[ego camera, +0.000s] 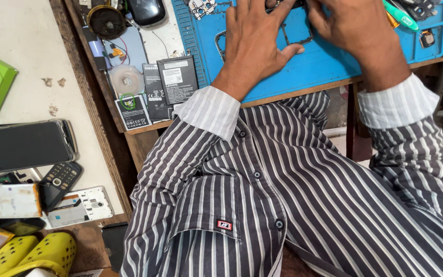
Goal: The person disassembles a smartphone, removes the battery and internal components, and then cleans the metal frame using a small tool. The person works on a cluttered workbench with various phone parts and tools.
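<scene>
**Inspector:** State the step in hand.

**Me:** By my judgement, I am steadying and working a part. My left hand point(255, 43) lies palm down on the blue mat point(324, 66), fingers spread apart and flat, pinching nothing. Under and just beside them is a thin dark phone frame point(299, 42), lying flat on the mat, with my thumb touching its near edge. My right hand point(355, 28) is bent over the far end of that frame.

**Inspector:** State of the right fingers?

**Me:** Cannot tell. They curl away under the knuckles and the top edge of the view cuts them off, so I cannot say whether they pinch anything.

**Inspector:** What does the next move call for?

**Me:** As I judge it, steady downward pressure from the left fingers so the frame does not slide, and fine work from the right. The green-handled tool point(401, 15) lies just beyond my right hand, within reach.

**Inspector:** What else is near?

**Me:** Off the mat, past my left fingers, flat phone batteries point(178, 77) and a roll of clear tape point(126, 79) lie on the surface. A perforated metal plate point(202, 7) lies beyond my left fingertips.

**Inspector:** What is hidden or unclear?

**Me:** My left palm covers most of the frame, so only parts of its outline show. Its far end is out of view, and I cannot make out the small part in the mat's tray point(426, 38)
</scene>
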